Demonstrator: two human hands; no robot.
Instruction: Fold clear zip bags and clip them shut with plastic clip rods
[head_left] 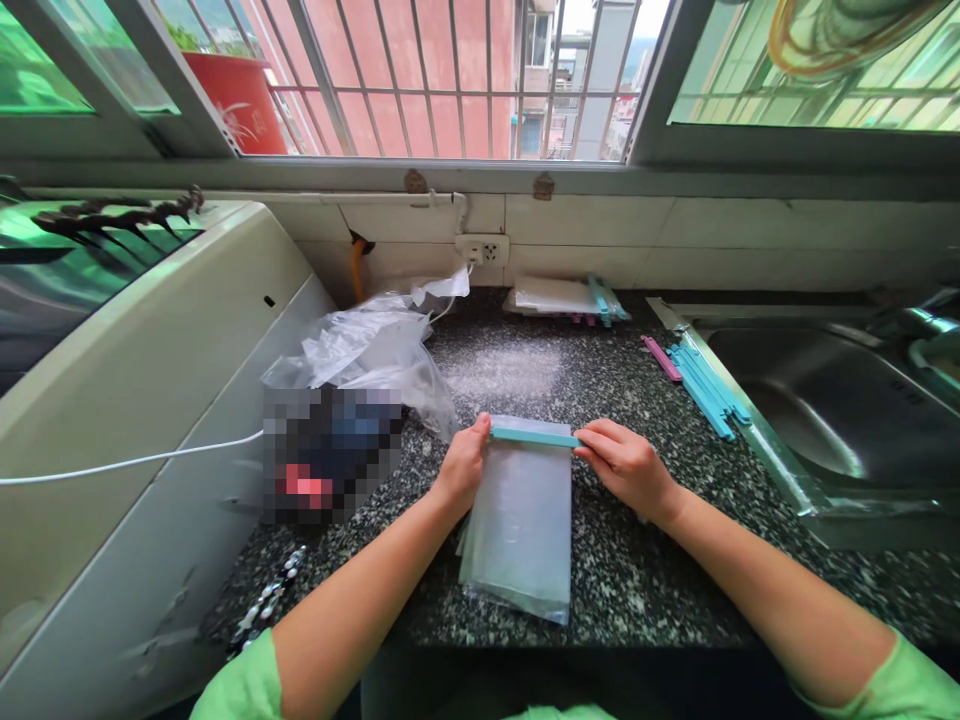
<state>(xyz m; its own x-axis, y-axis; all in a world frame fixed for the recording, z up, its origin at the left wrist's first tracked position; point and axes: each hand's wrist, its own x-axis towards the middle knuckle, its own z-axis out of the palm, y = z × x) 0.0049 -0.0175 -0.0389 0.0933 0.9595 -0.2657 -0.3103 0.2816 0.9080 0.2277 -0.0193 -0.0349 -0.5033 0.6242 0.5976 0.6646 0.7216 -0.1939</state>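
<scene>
A stack of clear plastic bags [521,530] lies flat on the speckled counter, close to its front edge. Across the top of the bags runs a light blue bag sealing clip [534,437]. My left hand [463,460] is closed at the clip's left end and the bags' upper left edge, thumb on top. At the other end, my right hand [626,462] pinches the clip's right tip between thumb and fingers. A narrow strip of plastic shows above the clip. Whether the clip is fully snapped along its length I cannot tell.
Several loose blue clips [709,390] and a pink clip [661,358] lie beside the steel sink [832,400]. More clipped bags [562,296] rest by the wall. Left are crumpled plastic [367,345], a pixelated object [330,455] with a white cable, and a stove [150,380].
</scene>
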